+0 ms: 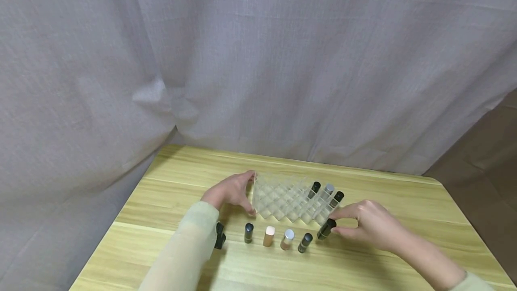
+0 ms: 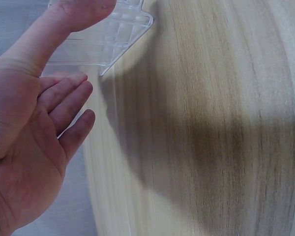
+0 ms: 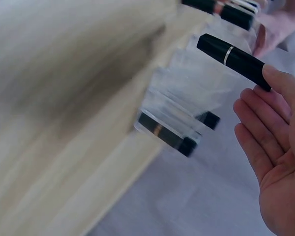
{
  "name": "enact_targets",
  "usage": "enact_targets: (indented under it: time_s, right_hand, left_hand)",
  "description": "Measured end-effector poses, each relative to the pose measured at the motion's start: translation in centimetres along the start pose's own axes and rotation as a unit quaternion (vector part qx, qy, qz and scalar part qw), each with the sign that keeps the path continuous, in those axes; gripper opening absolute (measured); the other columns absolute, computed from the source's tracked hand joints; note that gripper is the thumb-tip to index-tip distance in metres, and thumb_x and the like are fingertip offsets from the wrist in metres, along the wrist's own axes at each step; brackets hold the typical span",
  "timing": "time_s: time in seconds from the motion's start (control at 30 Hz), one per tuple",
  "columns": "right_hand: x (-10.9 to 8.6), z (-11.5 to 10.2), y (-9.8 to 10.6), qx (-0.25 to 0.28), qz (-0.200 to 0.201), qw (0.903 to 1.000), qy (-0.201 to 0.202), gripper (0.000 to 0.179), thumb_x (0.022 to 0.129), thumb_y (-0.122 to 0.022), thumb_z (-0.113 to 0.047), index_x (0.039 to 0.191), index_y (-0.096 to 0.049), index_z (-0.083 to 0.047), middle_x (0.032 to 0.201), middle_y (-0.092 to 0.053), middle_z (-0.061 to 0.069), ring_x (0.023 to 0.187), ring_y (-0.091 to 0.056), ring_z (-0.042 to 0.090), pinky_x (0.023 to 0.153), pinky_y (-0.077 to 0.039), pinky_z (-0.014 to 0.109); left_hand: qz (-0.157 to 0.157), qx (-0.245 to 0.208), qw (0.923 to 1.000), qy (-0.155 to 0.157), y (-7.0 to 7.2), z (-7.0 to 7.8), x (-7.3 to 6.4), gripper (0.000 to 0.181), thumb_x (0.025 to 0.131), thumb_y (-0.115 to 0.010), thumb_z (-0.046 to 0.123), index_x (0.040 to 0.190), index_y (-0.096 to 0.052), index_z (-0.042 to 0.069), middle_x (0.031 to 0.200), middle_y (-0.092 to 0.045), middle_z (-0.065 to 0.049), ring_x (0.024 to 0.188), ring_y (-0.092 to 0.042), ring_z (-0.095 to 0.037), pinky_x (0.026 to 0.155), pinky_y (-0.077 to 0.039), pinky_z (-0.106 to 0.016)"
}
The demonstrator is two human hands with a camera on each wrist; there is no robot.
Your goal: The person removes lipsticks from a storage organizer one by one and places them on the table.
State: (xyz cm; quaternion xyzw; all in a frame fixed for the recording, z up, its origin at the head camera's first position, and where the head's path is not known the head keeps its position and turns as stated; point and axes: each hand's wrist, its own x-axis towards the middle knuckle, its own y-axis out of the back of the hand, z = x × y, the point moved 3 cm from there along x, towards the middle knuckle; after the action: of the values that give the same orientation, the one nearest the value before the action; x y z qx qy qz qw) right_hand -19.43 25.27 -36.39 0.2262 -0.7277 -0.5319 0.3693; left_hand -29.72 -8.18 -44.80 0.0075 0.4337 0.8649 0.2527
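Observation:
A clear plastic lipstick organizer (image 1: 278,199) with diamond-shaped slots lies on the wooden table. My left hand (image 1: 234,190) spans its left end, thumb at the front corner and fingertips at the back corner; in the left wrist view the other fingers (image 2: 71,108) are loosely bent. Between thumb and index finger my right hand (image 1: 371,226) pinches a black lipstick (image 1: 326,229) with a thin light band (image 3: 228,55), held tilted by the organizer's front right corner. Three lipsticks stand in the right-end slots: one black (image 1: 314,190), one silver (image 1: 328,191), another black (image 1: 337,199).
In front of the organizer stands a row: a dark lipstick (image 1: 248,232), a rose-gold one (image 1: 269,237), a silver-capped one (image 1: 287,239) and another dark one (image 1: 305,242). Black items (image 1: 220,235) sit partly behind the left sleeve. A grey curtain (image 1: 258,66) hangs behind the table.

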Motion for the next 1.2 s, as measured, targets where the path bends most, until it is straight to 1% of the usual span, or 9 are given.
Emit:
enact_targets:
  time_s: [0.23,0.47,0.73,0.9,1.13,1.2]
  right_hand:
    - [-0.9,-0.2,-1.9,0.024,-0.009,0.9997,-0.001,0.02,0.083,-0.091,-0.017,0.102,-0.085,-0.014,0.098,-0.083,0.0,0.088,-0.08,0.018,0.072,-0.068,0.035]
    - [-1.4,-0.4,-3.0,0.04,-0.011,0.9991,-0.006,0.02,0.081,-0.092,-0.016,0.1,-0.085,-0.015,0.096,-0.083,0.002,0.084,-0.08,0.015,0.07,-0.067,0.029]
    - [-1.7,-0.3,-3.5,0.045,-0.009,0.9989,-0.013,0.02,0.08,-0.093,-0.013,0.099,-0.086,-0.015,0.096,-0.083,-0.001,0.087,-0.078,0.011,0.068,-0.066,0.028]
    - [-1.8,-0.2,-3.6,0.054,-0.015,0.9983,-0.014,0.021,0.08,-0.092,-0.014,0.1,-0.086,-0.014,0.096,-0.083,0.001,0.087,-0.078,0.01,0.068,-0.066,0.028]
    - [-1.9,-0.2,-3.6,0.046,-0.03,0.9983,-0.02,0.028,0.08,-0.094,-0.019,0.105,-0.085,-0.011,0.101,-0.083,0.001,0.091,-0.08,0.018,0.074,-0.068,0.036]
    - [-1.9,-0.2,-3.6,0.045,-0.033,0.9982,-0.021,0.029,0.079,-0.094,-0.02,0.105,-0.084,-0.011,0.102,-0.083,0.001,0.091,-0.08,0.019,0.074,-0.068,0.036]
  left_hand:
    - [0.0,-0.007,1.0,0.002,0.1,0.0,-0.1,0.128,0.064,-0.103,0.026,0.168,-0.03,0.011,0.166,-0.045,-0.011,0.149,-0.047,-0.035,0.125,-0.039,-0.053]
    - [-0.001,-0.005,1.0,-0.004,0.1,0.1,-0.1,0.125,0.065,-0.103,0.026,0.166,-0.032,0.012,0.166,-0.046,-0.01,0.149,-0.047,-0.035,0.125,-0.039,-0.052]
    - [-0.003,-0.004,1.0,-0.004,0.2,0.2,-0.1,0.126,0.066,-0.103,0.026,0.167,-0.03,0.011,0.167,-0.045,-0.009,0.15,-0.046,-0.034,0.126,-0.037,-0.051]
    - [-0.003,0.0,1.0,-0.002,0.1,0.1,-0.1,0.127,0.066,-0.103,0.027,0.168,-0.029,0.011,0.167,-0.045,-0.01,0.15,-0.046,-0.035,0.126,-0.037,-0.052]
    - [0.0,0.005,1.0,-0.005,0.0,0.0,0.1,0.128,0.064,-0.103,0.027,0.167,-0.03,0.01,0.166,-0.046,-0.01,0.151,-0.045,-0.034,0.127,-0.036,-0.051]
    - [-0.001,0.005,1.0,-0.005,-0.1,-0.1,0.1,0.128,0.065,-0.103,0.027,0.167,-0.029,0.01,0.166,-0.046,-0.01,0.151,-0.045,-0.034,0.127,-0.036,-0.051]
